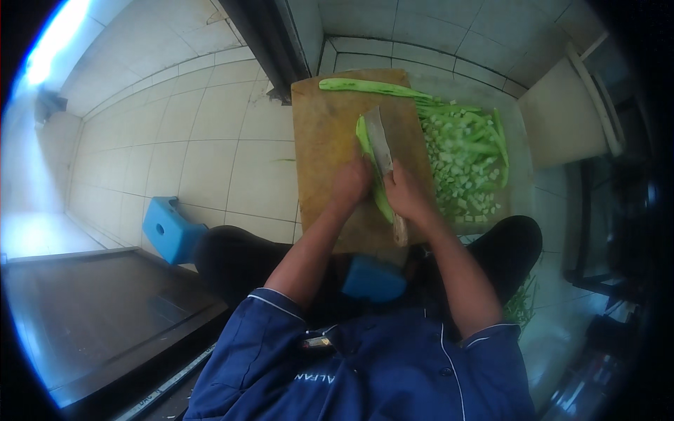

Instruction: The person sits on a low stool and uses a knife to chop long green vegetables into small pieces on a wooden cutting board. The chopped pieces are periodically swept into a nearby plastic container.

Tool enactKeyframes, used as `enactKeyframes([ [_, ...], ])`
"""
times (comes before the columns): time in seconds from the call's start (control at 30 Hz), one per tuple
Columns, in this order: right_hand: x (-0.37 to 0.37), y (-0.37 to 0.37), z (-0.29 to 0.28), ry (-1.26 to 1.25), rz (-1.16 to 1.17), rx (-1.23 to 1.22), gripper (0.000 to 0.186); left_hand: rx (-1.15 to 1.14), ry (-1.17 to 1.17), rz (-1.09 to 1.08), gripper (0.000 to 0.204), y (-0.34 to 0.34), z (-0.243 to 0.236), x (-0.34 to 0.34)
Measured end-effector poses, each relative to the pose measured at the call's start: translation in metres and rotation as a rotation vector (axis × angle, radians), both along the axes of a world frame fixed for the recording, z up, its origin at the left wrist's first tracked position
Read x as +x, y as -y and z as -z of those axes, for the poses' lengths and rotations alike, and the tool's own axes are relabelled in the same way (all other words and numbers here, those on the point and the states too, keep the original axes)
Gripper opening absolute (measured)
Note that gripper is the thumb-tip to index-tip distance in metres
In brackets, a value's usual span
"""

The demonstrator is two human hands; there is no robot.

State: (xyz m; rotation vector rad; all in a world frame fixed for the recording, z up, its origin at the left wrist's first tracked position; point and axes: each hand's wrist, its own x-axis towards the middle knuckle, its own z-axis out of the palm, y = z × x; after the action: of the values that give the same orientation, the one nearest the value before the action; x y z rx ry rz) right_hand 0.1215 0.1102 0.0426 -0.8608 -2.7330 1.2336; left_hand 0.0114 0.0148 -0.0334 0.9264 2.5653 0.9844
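My left hand (354, 179) is closed on a long pale-green vegetable (382, 203) lying lengthwise on a worn wooden cutting board (319, 140). My right hand (405, 193) grips a broad knife (378, 133), its blade along the vegetable's right side and its wooden handle end showing below my hand. Another long green vegetable (358, 85) lies across the board's far edge. Right beside the board, a pale tray (519, 200) holds cut green cubes (463, 175) and long green strips.
A blue stool (168, 231) stands on the tiled floor (189, 133) at left; more blue plastic (372, 281) shows between my legs. A dark post (274, 49) rises behind the board. A cream panel (562, 119) stands at right, a brown panel (105, 316) at lower left.
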Motion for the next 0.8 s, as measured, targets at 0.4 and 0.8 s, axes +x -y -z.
enactKeyframes([
  [0.4, -0.057, -0.028, -0.014, 0.223, -0.116, 0.085, 0.037, -0.072, 0.053, 0.047, 0.072, 0.001, 0.0, -0.004],
  [0.8, -0.079, -0.031, -0.02, 0.296, -0.219, 0.054, 0.04, -0.12, 0.033, 0.04, 0.071, 0.002, 0.006, -0.007],
])
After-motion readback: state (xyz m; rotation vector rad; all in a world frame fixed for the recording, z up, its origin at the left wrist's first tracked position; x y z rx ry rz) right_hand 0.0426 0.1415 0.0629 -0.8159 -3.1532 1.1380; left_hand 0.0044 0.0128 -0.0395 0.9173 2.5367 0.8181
